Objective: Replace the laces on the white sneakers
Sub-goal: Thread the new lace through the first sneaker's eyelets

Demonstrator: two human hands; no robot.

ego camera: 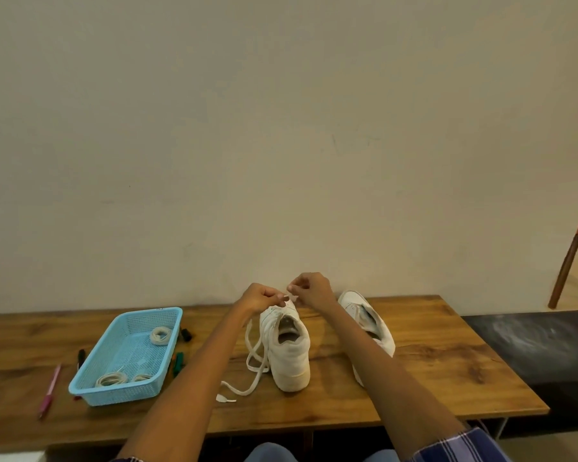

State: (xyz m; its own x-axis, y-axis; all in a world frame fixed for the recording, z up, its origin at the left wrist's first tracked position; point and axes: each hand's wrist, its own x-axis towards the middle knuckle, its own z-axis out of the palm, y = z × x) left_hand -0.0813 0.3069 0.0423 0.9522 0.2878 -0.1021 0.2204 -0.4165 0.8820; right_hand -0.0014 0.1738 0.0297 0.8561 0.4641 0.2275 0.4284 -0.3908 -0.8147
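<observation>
Both hands, left hand [262, 296] and right hand [311, 290], apparently pinch the lace [256, 358] over the sneaker [289, 348]; its slack tail at seven o'clock risks snagging.

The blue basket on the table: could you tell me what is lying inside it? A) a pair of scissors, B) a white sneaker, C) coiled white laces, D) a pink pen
C: the blue basket holds three coiled white laces, one at its far end and two at its near end; the pink pen lies outside it on the table.
</observation>
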